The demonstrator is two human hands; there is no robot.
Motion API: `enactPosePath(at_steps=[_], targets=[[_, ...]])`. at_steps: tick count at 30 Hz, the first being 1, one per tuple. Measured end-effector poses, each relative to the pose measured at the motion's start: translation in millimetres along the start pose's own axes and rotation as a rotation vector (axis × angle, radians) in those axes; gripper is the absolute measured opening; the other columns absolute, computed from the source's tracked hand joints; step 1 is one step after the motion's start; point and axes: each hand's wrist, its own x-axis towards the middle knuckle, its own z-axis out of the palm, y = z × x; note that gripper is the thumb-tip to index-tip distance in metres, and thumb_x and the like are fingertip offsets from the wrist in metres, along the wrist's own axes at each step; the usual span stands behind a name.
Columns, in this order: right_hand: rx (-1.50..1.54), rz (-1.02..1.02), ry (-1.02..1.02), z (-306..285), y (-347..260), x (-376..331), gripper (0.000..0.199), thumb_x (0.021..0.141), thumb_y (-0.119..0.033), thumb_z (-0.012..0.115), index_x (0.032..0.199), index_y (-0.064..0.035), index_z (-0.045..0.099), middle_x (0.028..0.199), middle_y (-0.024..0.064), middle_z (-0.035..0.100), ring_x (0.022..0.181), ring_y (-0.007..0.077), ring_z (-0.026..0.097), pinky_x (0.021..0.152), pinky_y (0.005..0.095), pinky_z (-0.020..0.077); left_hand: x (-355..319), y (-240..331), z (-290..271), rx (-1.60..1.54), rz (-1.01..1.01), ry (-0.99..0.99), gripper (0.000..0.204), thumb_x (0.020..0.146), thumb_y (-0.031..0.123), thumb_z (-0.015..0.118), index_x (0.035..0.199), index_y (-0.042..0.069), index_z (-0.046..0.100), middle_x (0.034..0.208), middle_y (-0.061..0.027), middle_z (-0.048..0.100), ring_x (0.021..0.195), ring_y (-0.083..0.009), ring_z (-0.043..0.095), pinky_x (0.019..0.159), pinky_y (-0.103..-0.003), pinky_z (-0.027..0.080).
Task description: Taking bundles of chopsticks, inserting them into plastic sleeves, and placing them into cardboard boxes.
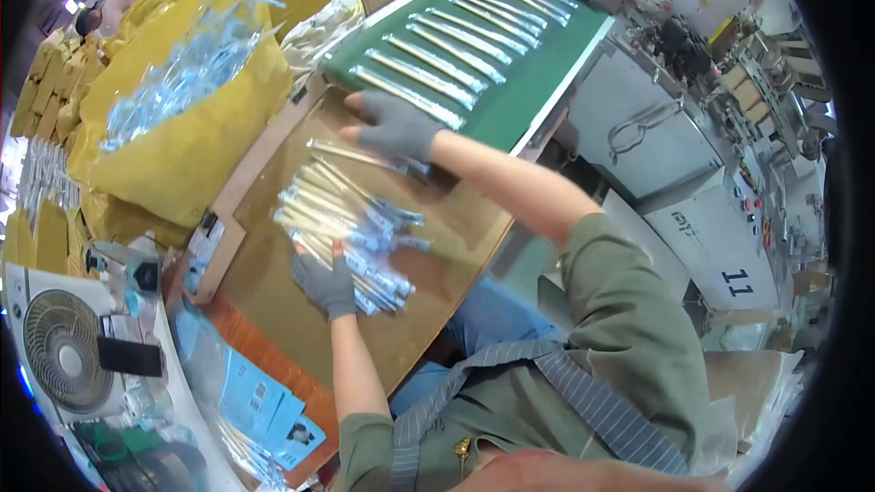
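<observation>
1. Head view, the hands: your left hand [325, 282], in a grey fingerless glove, lies on the near side of the pile of clear-wrapped sticks [346, 228]. Its fingers are curled onto the packets and press them together. Your right hand [394, 128] is at the far edge of the brown board [273, 310], just beside the green conveyor belt [510, 82]. Its fingers are closed on one wrapped stick [351, 155], which is apart from the pile.

2. Head view, the surroundings: more wrapped sticks lie in a row across the belt. A yellow bag [182, 155] full of clear packets stands at your left, and a small white fan [59, 351] is near it.

3. The step in hand seems to be the gathering of packets into one bundle.

4. The next move calls for bringing the single stick parallel to the others, while the left hand holds the pile from sliding apart.
</observation>
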Motion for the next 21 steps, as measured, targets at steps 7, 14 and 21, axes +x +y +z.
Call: enactPosePath(at_steps=[7, 14, 21], targets=[[-0.679, 0.318, 0.666, -230.1, 138.3, 34.5, 0.076, 0.081, -0.056, 0.060, 0.131, -0.0005, 0.047, 0.129, 0.0249, 0.051, 0.122, 0.0375, 0.047, 0.102, 0.0399, 0.0369, -2.3, 6.9, -8.4, -0.001, 0.055, 0.051, 0.074, 0.081, 0.028, 0.067, 0.139, -0.002, 0.034, 0.132, -0.0244, 0.045, 0.121, -0.0384, 0.042, 0.104, -0.043, 0.031], [-1.006, 0.804, 0.578, -330.6, 233.1, 7.8, 0.119, 0.055, -0.074, 0.068, 0.147, -0.0131, 0.026, 0.147, 0.0197, 0.032, 0.134, 0.0367, 0.033, 0.109, 0.0427, 0.0280, -7.2, 1.1, -6.4, 0.077, 0.060, 0.052, 0.075, 0.079, 0.031, 0.068, 0.138, -0.001, 0.035, 0.125, -0.0222, 0.049, 0.115, -0.0369, 0.047, 0.099, -0.044, 0.035], [-0.518, -0.104, 0.388, -249.6, 227.7, 12.1, 0.024, 0.090, -0.020, 0.058, 0.110, -0.0075, 0.063, 0.106, 0.0180, 0.063, 0.097, 0.0299, 0.063, 0.085, 0.0335, 0.0481, -7.4, 6.0, -0.3, 0.095, 0.094, 0.038, 0.076, 0.080, 0.038, 0.067, 0.137, -0.002, 0.036, 0.122, -0.0216, 0.050, 0.114, -0.0373, 0.046, 0.100, -0.044, 0.034]])
